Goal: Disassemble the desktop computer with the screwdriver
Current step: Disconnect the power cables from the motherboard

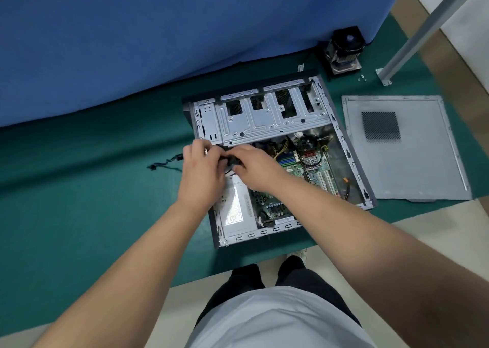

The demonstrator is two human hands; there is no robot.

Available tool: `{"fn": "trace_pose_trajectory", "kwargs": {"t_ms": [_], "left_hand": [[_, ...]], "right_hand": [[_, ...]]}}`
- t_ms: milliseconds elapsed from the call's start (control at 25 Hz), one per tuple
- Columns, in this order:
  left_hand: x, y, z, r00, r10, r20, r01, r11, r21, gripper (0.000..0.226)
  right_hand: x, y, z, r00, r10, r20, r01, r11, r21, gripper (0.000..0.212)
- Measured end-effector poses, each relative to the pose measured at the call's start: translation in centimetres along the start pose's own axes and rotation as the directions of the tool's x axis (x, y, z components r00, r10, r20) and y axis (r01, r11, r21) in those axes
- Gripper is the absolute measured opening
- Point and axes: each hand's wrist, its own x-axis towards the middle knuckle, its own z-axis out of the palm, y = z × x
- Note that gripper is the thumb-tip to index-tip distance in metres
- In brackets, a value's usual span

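Hands met over the open desktop computer (275, 160) on the green mat (79, 189): left hand (202, 170) and right hand (255, 169) both curled, black cable connector (232, 160) pinched btwn them, forearms stretched fwd; screwdriver not seen

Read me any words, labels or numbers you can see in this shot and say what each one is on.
None can be read.
Power supply label: printed lines, too blurred to read.
Motherboard: markings too small to read.
Side panel: no text seen.
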Motion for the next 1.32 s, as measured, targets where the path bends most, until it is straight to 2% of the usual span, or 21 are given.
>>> {"fn": "trace_pose_trajectory", "kwargs": {"t_ms": [40, 120, 200, 320, 400, 480, 600, 760, 840, 920, 960, 1000, 1040, 1120, 1200, 1320], "left_hand": [[-0.3, 0.4, -0.1, 0.999, 0.031, -0.031, -0.032, 0.999, -0.006, 0.011], [-0.6, 1.2, -0.4, 0.997, -0.007, -0.076, 0.009, 1.0, 0.025, 0.009], [-0.3, 1.7, -0.4, 0.997, -0.07, -0.037, 0.07, 0.997, -0.023, 0.016], [0.1, 2.9, 0.4, 0.993, -0.038, 0.114, 0.074, 0.941, -0.331, 0.039], [0.2, 3.9, 1.0, 0.991, -0.04, 0.128, 0.097, 0.875, -0.475, 0.04], [0.2, 4.5, 1.9, 0.99, -0.069, 0.123, 0.125, 0.837, -0.533, 0.035], [-0.1, 4.5, 3.0, 0.996, -0.039, 0.079, 0.072, 0.876, -0.477, 0.028], [-0.4, 4.6, 3.8, 1.0, 0.019, 0.014, -0.013, 0.936, -0.352, 0.021], [-0.3, 4.7, 4.2, 1.0, -0.001, 0.005, 0.002, 0.939, -0.345, 0.023], [0.0, 4.5, 4.6, 0.998, -0.046, -0.036, 0.027, 0.911, -0.412, 0.024], [0.1, 4.4, 4.8, 0.995, -0.063, -0.082, 0.023, 0.907, -0.421, 0.023], [0.1, 4.4, 5.1, 0.989, -0.068, -0.133, 0.008, 0.913, -0.409, 0.022], [0.1, 4.4, 5.3, 0.983, -0.06, -0.171, -0.012, 0.919, -0.394, 0.019], [0.1, 4.4, 5.7, 0.977, -0.062, -0.202, -0.02, 0.924, -0.382, 0.011], [-0.1, 4.5, 6.1, 0.981, -0.092, -0.17, 0.023, 0.93, -0.368, 0.011], [0.0, 4.7, 6.2, 0.993, -0.077, -0.094, 0.046, 0.953, -0.3, 0.017]], "right_hand": [[-0.2, 0.5, -0.1, 1.0, 0.005, -0.03, -0.005, 1.0, -0.007, 0.032], [-1.1, 1.8, -0.5, 0.99, 0.031, -0.137, -0.03, 1.0, 0.009, 0.023], [-2.3, 3.1, -0.9, 0.971, 0.071, -0.23, -0.05, 0.994, 0.098, 0.022], [-3.6, 4.1, -2.0, 0.947, 0.104, -0.304, -0.056, 0.985, 0.162, 0.018], [-3.9, 4.2, -2.3, 0.951, 0.11, -0.288, -0.073, 0.988, 0.137, 0.013], [-4.1, 4.3, -1.9, 0.95, 0.156, -0.272, -0.113, 0.98, 0.167, 0.013], [-4.8, 4.8, -1.0, 0.952, 0.16, -0.261, -0.107, 0.972, 0.207, 0.021], [-5.9, 6.8, -1.0, 0.933, 0.134, -0.335, -0.032, 0.955, 0.295, 0.031], [-5.8, 8.2, -1.0, 0.893, 0.179, -0.414, -0.07, 0.962, 0.265, 0.018], [-4.6, 9.6, -1.2, 0.829, 0.291, -0.478, -0.162, 0.942, 0.293, 0.019], [-3.7, 10.5, -1.4, 0.831, 0.318, -0.457, -0.215, 0.941, 0.262, 0.023], [-2.7, 11.6, -1.5, 0.871, 0.312, -0.379, -0.267, 0.949, 0.169, 0.03], [-1.8, 12.4, -1.6, 0.92, 0.292, -0.262, -0.299, 0.954, 0.013, 0.04], [-0.5, 13.6, -1.9, 0.964, 0.249, -0.09, -0.265, 0.905, -0.334, 0.051], [0.2, 14.3, -2.0, 0.981, 0.172, -0.087, -0.192, 0.832, -0.52, 0.048], [1.1, 14.6, -2.0, 0.981, 0.124, -0.147, -0.183, 0.844, -0.505, 0.028]]}}
